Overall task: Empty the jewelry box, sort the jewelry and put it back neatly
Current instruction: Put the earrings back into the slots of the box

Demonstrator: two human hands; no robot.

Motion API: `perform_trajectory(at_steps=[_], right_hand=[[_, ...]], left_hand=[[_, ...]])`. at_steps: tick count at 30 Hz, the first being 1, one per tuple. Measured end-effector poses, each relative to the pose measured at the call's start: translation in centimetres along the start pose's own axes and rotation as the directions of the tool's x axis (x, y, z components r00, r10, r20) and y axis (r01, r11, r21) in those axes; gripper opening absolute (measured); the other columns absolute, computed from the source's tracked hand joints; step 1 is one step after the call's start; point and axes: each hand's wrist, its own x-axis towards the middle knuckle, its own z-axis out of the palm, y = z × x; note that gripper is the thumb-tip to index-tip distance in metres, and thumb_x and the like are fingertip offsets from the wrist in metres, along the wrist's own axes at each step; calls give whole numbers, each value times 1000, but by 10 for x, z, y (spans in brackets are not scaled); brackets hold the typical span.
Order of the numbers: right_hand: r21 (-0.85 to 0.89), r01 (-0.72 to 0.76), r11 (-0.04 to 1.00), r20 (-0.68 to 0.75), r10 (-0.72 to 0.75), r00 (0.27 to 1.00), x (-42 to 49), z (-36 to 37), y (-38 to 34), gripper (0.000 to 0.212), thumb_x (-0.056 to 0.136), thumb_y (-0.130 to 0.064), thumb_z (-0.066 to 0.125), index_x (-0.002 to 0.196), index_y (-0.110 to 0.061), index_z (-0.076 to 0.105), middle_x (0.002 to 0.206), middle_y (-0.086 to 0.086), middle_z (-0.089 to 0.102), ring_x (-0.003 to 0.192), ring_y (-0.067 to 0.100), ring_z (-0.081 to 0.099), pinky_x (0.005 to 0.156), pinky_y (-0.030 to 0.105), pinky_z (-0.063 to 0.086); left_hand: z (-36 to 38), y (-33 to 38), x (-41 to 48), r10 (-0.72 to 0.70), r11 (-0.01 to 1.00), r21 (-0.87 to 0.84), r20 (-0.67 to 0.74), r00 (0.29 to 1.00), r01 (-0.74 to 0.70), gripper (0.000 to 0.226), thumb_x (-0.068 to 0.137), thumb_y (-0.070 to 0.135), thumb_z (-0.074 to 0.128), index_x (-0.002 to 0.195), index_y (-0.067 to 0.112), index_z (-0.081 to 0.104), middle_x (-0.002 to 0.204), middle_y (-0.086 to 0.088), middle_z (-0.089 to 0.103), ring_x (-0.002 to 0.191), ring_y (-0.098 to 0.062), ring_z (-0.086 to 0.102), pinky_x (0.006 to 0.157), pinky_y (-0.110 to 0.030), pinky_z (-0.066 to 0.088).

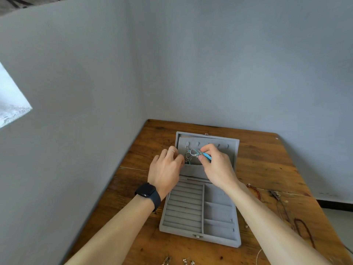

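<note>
The grey velvet jewelry box [219, 240] lies open on the wooden table [267, 169], its lid raised on the far side. In front of the lid, the right hand [217, 165] pinches turquoise-and-silver drop earrings [193, 153]. The left hand [166, 169] curls just left of them, and I cannot tell whether it holds anything.

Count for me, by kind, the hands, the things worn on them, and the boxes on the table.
Hands: 2, left hand and right hand
Black watch: 1
Ring: 1
Grey jewelry box: 1
Total: 5
The right hand pinches blue earrings, too tangled to count.
</note>
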Motion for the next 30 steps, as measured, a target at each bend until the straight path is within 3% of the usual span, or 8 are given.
perform_trajectory(at_steps=[6,13,17,20,22,24,27,30], right_hand=[[-182,133,974,111,-114,987,-1,8,2,19,98,-27,60,113,-25,71,111,-2,70,101,20,63,86,36,53],[-406,120,906,-80,-166,983,-2,10,3,15,92,-34,65,104,-32,73,105,-7,68,101,23,52,78,35,45],[-305,70,950,9,-71,997,-2,10,-2,13,91,-36,63,94,-32,74,93,-9,74,91,21,65,76,30,50],[-176,24,984,234,18,972,-5,13,-10,28,89,-28,54,110,-34,72,110,-12,74,105,15,66,95,34,51],[-114,-9,993,243,37,969,-7,11,-9,34,86,-24,55,115,-33,70,116,-12,72,110,13,64,100,34,49],[-97,-27,995,172,43,984,-11,7,-1,33,86,-23,57,115,-33,68,114,-14,71,107,11,64,92,25,50],[-194,55,979,33,-50,998,-24,1,12,27,87,-22,61,111,-30,69,110,-13,71,103,12,63,84,23,46],[-350,151,924,-49,-179,983,-40,-5,24,27,84,-22,66,111,-23,69,109,-6,70,104,19,60,89,35,50]], left_hand=[[0,-10,-3,40,998,-58,41,998,-37,8,97,22,60,104,24,62,124,-2,49,100,-17,52,72,-26,36],[-4,-14,-3,71,992,-104,54,996,-65,10,100,28,55,106,24,63,125,-1,49,102,-15,52,77,-28,45],[-6,-14,-2,63,993,-107,58,996,-57,12,100,27,55,106,23,64,124,-2,49,101,-17,53,75,-28,42],[-5,-13,-2,44,992,-119,61,997,-36,12,100,24,56,108,22,64,126,-2,49,103,-17,53,75,-27,39],[-5,-12,-2,23,989,-149,48,999,-16,13,100,22,56,110,21,63,127,-2,49,104,-17,54,75,-27,42],[-5,-10,-2,-26,975,-220,31,999,33,14,98,23,58,112,20,61,125,0,52,102,-16,56,73,-26,47],[-4,-7,2,-214,877,-428,56,975,217,37,92,31,66,124,23,49,128,2,51,98,-10,56,67,-20,46],[-3,-3,12,-361,652,-643,203,910,402,70,87,37,73,142,28,31,142,-3,44,109,-11,50,81,-26,49]])
